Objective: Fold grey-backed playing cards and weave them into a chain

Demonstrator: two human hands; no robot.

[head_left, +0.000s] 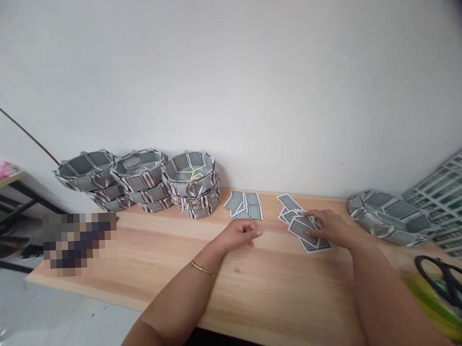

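Observation:
My right hand [329, 227] reaches over a loose pile of playing cards [299, 230], which lie with their grey patterned backs up. Its thumb and index finger grip a card at the top of the pile. My left hand [241, 234] is closed just above the table, fingers curled in, with no object visible in it. Beyond it lies a second group of cards [244, 205], folded or overlapping, near the wall. A gold bracelet [202, 269] circles my left wrist.
Stacked round baskets made of folded cards [191, 187] stand along the wall at left. Another card basket [387, 218] sits at right. Black-handled scissors [443, 279] and a yellow-green round item [428, 302] are near the right edge. The wooden table's [143, 269] left edge shows.

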